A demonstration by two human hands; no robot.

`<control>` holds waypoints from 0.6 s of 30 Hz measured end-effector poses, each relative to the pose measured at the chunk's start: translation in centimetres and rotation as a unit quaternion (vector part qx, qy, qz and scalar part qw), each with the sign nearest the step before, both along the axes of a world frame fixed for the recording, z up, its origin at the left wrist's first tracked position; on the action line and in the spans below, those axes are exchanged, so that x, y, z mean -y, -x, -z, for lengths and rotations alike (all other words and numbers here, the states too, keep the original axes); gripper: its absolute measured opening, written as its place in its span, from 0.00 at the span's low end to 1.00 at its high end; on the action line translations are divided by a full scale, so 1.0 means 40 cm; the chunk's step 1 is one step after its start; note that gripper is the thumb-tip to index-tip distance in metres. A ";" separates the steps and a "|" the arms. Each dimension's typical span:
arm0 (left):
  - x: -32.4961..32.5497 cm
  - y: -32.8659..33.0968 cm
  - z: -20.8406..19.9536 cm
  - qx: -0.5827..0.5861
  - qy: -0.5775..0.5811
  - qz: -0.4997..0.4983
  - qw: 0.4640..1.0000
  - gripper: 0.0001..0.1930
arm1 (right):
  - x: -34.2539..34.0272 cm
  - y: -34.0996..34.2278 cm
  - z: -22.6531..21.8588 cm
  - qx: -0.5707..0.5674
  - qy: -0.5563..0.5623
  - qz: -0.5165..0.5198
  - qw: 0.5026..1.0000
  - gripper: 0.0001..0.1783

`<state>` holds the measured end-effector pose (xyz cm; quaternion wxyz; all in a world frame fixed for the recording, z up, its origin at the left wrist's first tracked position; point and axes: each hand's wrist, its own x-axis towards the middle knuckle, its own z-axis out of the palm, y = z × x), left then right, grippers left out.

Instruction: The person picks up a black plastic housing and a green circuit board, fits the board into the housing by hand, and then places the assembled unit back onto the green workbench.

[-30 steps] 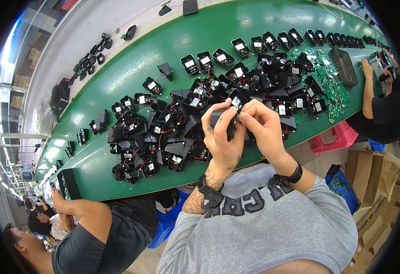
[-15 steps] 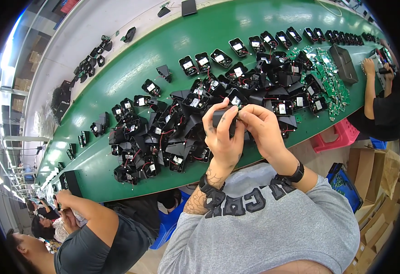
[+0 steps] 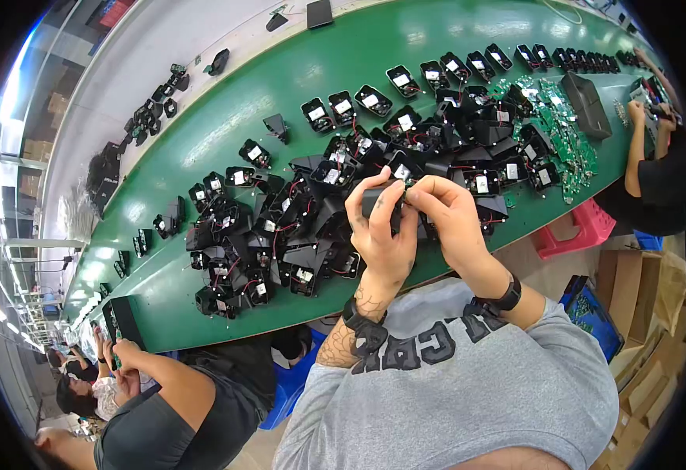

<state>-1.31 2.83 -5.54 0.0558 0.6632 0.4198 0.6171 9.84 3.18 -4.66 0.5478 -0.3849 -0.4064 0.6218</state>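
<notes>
My left hand [image 3: 387,239] is wrapped round a black plastic housing [image 3: 373,202], held up over the near side of the green table [image 3: 225,329]. At the housing's right edge, my right hand [image 3: 454,223] is pinched with thumb and forefinger. A small bit of green shows at its fingertips, too small and covered to name. Most of the held housing is hidden by my fingers. Just beyond and left of my hands lies a big heap of black housings [image 3: 331,211], many open, with white-labelled parts and red wires inside.
A row of open housings [image 3: 374,100] runs along the far side. Loose green circuit boards [image 3: 566,133] lie at right beside a black bin [image 3: 587,106]. Co-workers sit at left and far right. A pink stool [image 3: 570,231] and cardboard boxes [image 3: 633,298] stand on the right.
My hands keep almost the same grip on the housing, with only slight shifts. The view has moved a little. At left, the co-worker's arm and hands have shifted.
</notes>
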 end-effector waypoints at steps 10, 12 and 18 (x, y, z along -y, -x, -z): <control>-0.006 0.001 0.020 0.008 -0.017 -0.007 1.000 0.25 | -0.002 0.001 0.008 -0.105 0.091 -0.055 0.989 0.06; -0.011 0.002 0.027 0.036 -0.027 -0.005 0.999 0.23 | -0.005 -0.007 0.016 -0.101 0.097 -0.080 0.987 0.07; -0.006 0.008 0.037 0.028 -0.006 0.010 1.000 0.23 | -0.009 -0.017 0.034 -0.099 0.108 -0.091 0.985 0.07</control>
